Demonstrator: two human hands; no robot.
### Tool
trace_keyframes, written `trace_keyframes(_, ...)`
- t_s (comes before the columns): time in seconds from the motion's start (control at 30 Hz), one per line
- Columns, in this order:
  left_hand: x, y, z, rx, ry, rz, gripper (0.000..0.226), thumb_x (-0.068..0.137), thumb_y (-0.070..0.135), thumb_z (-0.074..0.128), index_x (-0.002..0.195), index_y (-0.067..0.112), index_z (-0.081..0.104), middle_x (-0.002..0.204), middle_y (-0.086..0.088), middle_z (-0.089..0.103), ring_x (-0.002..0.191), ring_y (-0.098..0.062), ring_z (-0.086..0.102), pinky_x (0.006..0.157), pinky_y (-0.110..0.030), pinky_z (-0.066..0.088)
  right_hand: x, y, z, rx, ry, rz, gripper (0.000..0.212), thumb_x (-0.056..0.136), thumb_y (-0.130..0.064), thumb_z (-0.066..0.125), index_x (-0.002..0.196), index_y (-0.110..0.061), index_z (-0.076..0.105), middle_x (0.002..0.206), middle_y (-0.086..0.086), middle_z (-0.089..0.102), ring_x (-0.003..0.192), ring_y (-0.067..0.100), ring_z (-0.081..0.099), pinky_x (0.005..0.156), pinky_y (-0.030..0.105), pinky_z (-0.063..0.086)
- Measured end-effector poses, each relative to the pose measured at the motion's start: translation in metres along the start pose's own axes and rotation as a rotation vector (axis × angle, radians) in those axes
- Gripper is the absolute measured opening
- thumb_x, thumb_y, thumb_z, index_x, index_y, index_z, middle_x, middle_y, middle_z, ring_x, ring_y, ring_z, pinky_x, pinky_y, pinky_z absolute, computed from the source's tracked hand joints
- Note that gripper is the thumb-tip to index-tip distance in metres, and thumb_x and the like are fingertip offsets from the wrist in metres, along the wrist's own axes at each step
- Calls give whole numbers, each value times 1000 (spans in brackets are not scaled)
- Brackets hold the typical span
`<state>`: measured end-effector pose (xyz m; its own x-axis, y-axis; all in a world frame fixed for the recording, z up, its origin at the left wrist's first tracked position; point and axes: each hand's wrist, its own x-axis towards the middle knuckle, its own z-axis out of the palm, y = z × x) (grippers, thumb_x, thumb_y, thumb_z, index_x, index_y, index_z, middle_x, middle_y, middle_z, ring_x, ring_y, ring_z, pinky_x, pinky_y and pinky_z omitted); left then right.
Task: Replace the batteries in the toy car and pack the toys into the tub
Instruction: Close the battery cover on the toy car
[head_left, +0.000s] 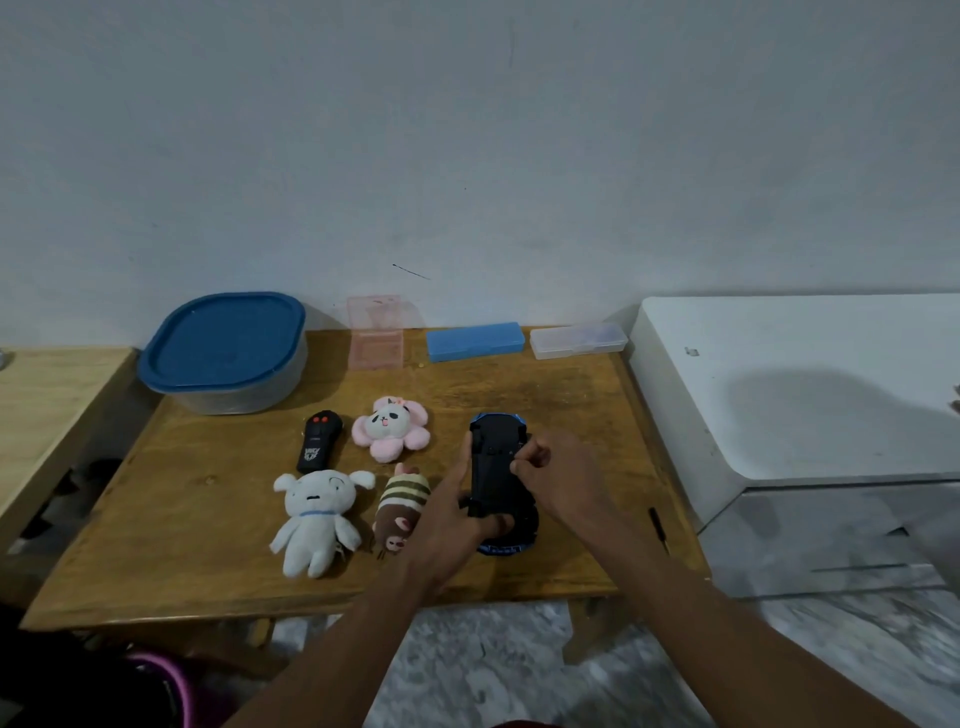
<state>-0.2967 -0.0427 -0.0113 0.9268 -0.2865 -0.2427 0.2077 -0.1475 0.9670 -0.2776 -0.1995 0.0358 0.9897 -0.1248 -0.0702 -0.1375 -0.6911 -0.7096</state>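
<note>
A blue toy car (497, 457) lies upside down on the wooden table (208, 545), black underside up. My left hand (457, 519) grips its left side and near end. My right hand (556, 475) rests on its right side with fingertips pinched at the underside. Left of the car lie a striped brown plush (400, 512), a white plush dog (317, 519), a pink flower panda plush (390, 428) and a black remote (318, 440). The clear tub (228, 358) with its blue lid on stands at the back left.
A pink clear box (375, 332), a blue case (474, 340) and a clear case (577, 340) line the table's back edge. A black screwdriver (658, 530) lies near the right edge. A white cabinet (805, 415) stands to the right, a lighter table (47, 395) to the left.
</note>
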Motion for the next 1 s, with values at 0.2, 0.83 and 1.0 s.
trace_keyframes(0.2, 5, 1, 2, -75, -3, -16, 96, 84, 10, 70, 153, 48, 15, 134, 7, 64, 121, -16, 62, 104, -47, 50, 2, 1, -4, 50, 15, 35, 6, 81, -17, 74, 76, -17, 71, 78, -5, 67, 74, 7, 62, 66, 22, 53)
trace_keyframes(0.83, 1, 6, 10, -5, 54, -3, 79, 98, 2, 55, 156, 39, 15, 142, 7, 55, 115, -1, 59, 89, -19, 55, 4, -5, 8, 38, 120, 270, 36, 65, -42, 83, 69, -14, 61, 68, -2, 64, 63, 13, 63, 48, 25, 43)
trace_keyframes(1.0, 1, 4, 10, 1, 41, -10, 80, 98, 3, 56, 156, 40, 16, 136, 12, 59, 117, -3, 61, 98, -27, 53, 3, -2, 5, 46, 83, 290, 36, 67, -40, 83, 72, -16, 57, 71, -4, 62, 64, 10, 59, 49, 22, 39)
